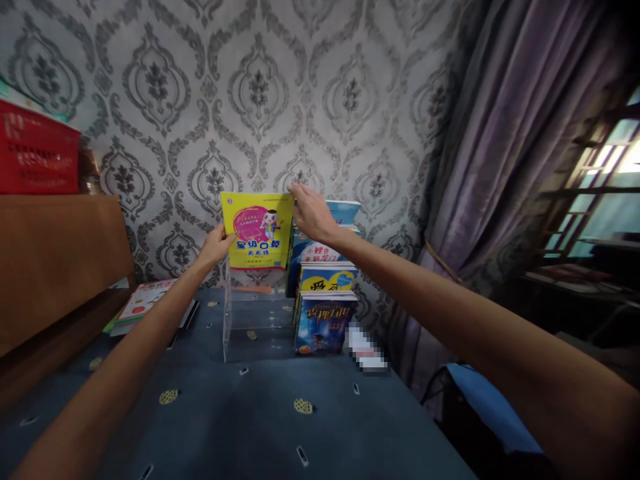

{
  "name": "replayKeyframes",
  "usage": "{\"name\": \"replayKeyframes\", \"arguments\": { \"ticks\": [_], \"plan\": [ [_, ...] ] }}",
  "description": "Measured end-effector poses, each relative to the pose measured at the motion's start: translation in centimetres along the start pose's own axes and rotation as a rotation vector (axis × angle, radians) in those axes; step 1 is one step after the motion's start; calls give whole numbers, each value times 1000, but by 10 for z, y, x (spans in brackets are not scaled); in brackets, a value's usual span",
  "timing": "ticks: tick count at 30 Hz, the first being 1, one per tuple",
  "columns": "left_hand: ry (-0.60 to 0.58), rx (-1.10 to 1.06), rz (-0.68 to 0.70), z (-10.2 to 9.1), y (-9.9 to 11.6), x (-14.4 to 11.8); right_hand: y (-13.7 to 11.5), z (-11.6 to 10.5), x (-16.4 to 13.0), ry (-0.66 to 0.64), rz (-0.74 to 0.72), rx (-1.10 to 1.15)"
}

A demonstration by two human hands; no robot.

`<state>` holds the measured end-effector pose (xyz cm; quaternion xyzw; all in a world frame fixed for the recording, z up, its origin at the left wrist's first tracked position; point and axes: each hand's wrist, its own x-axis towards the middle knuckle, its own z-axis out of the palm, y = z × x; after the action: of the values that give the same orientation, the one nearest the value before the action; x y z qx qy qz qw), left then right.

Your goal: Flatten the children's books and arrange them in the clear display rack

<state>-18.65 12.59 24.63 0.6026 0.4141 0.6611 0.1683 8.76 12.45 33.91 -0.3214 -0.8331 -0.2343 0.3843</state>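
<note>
As I look out along both forearms from my distant seat, the dark blue worktop point(235, 427) fills the near ground, its covering printed with pineapples and small pale shapes. Beyond it is the clear stand point(226, 330), with a column of upright books point(326, 327) on its right side and bare tiers on its left. I have the yellow book point(257, 230) upright above that left side; whether its lower edge rests on a tier, I cannot tell. My left hand point(215, 247) pinches its left edge, thumb on the cover. My right hand point(313, 212) meets the top right corner, but I cannot tell whether it grips there or merely steadies.

If I lower it slightly off line, I judge that the thin cover could snag on a see-through ledge and buckle. A careless swing of my right wrist could topple the neighbouring books, and a hard push might slide the stand.

Loose books point(147, 300) lie farther left, beside a brown cabinet point(60, 253) bearing a red basket point(37, 150). To the right hangs a purple curtain point(480, 167), near a barred window point(595, 180); damask-patterned wallpaper point(255, 87) closes the view behind.
</note>
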Motion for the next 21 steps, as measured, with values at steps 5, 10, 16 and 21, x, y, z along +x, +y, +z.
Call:
{"name": "replayKeyframes", "arguments": {
  "ticks": [5, 10, 16, 21],
  "plan": [
    [39, -109, -41, 9, 5, -2, 7, -6, 16, -36, 70, -27],
    [74, -149, -79, 15, 4, -6, 11, -9, 29, -172, 62, 24],
    [99, -158, -107, 17, 4, -6, 16, -9, 33, -155, 59, 87],
    [103, -156, -114, 16, 5, -7, 21, -8, 30, -95, 62, 192]
  ]
}}
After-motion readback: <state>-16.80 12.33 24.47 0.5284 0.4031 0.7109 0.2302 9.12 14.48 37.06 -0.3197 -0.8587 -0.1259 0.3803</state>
